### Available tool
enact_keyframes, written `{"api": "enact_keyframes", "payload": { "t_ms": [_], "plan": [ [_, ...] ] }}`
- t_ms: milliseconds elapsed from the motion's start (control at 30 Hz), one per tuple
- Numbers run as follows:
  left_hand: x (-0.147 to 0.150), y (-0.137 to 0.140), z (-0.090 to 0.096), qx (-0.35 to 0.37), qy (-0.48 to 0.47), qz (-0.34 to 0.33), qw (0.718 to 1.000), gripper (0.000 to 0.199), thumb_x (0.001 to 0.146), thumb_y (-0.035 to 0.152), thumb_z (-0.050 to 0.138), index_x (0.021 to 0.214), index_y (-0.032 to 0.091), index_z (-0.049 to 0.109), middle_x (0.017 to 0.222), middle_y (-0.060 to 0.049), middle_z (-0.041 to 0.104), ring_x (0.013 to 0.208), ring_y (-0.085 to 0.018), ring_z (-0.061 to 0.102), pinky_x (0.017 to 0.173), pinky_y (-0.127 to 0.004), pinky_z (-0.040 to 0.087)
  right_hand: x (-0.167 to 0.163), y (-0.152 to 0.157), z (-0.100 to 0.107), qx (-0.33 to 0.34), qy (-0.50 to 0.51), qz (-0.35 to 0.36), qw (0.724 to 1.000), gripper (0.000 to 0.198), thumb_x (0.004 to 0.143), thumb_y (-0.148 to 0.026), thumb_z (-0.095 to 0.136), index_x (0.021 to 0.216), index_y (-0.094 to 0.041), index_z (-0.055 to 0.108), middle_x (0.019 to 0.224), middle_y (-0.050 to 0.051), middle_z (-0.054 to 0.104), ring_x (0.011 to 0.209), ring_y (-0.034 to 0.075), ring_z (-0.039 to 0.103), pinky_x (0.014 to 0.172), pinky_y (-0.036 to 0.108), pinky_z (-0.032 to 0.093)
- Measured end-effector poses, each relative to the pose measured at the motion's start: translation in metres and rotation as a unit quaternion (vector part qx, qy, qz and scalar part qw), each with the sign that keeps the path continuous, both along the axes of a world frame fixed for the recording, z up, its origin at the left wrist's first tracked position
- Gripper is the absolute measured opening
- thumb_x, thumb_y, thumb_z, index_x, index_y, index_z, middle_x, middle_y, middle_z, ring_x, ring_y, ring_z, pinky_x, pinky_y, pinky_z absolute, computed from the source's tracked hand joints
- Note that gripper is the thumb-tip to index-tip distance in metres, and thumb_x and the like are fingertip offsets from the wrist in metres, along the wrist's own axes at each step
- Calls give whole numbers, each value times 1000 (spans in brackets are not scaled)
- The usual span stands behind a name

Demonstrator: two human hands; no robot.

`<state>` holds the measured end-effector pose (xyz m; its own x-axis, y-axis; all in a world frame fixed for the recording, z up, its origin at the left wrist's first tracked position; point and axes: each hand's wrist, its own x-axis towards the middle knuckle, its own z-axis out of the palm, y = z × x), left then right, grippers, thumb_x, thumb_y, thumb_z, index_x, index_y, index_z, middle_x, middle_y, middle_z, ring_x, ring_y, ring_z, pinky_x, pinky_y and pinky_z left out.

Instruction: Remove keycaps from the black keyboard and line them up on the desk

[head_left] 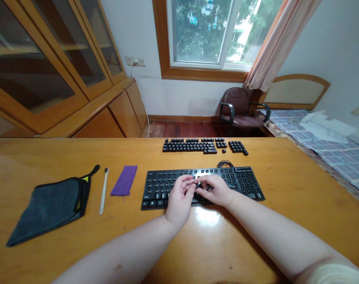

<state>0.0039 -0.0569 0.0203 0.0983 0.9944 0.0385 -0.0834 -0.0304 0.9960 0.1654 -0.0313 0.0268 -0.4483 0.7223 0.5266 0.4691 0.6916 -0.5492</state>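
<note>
A black keyboard [155, 185] lies on the table in front of me, most of its key positions bare. Keycaps [152, 203] sit along its bottom row at the left. Over its middle, my left hand [181, 197] is closed, thumb and fingers drawn together at the tips; what they pinch, if anything, is hidden. My right hand [213, 189] meets it fingertip to fingertip, closed around a small black piece that looks like a keycap [199, 184]. Loose black keycaps [188, 146] are laid out in keyboard order behind the keyboard, with one single keycap [224, 151] apart.
Left of the keyboard lie a purple cloth [124, 180], a white toothbrush [104, 191] and a folded grey cloth [55, 201] with black edging. A coiled black cable [226, 164] rests behind the keyboard. Beyond the wooden table [241, 244] stand an office chair [240, 106] and a bed [315, 138].
</note>
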Motion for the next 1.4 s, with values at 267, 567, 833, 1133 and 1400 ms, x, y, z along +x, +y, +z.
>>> {"api": "enact_keyframes", "payload": {
  "t_ms": [267,567,833,1133,1400],
  "plan": [
    [-3,-3,1,30,32,-20,999,30,91,33,43,116,18,46,109,-10,60,73,-12,58,73,-30,49,-1,-1,0,-5,45,-44,998,22,80,-34,63,95,-18,64,59,-1,60,49,10,52,52,21,44],
    [-4,-3,5,59,99,-30,993,26,91,30,41,107,19,57,93,-5,63,68,-13,58,66,-27,49,0,0,2,26,24,0,999,20,82,-34,60,94,-18,65,63,0,64,50,10,55,53,21,45],
    [-3,-1,7,55,112,-6,992,27,88,25,43,109,17,59,91,-5,63,67,-13,57,64,-25,48,0,1,0,-11,42,-10,999,22,81,-29,61,101,-18,64,71,2,67,51,9,55,54,21,47],
    [0,1,0,23,11,-6,1000,23,85,26,49,107,18,55,89,-4,61,61,-10,53,59,-24,46,-1,2,-2,-28,57,-39,997,22,80,-29,62,98,-18,64,65,0,63,49,9,52,52,20,45],
    [-3,-5,4,68,83,28,994,22,87,24,47,109,20,48,96,-4,61,69,-11,56,66,-25,47,-2,-2,-3,-50,78,-96,991,21,78,-31,63,94,-18,64,54,-4,53,47,9,47,51,21,43]
  ]
}}
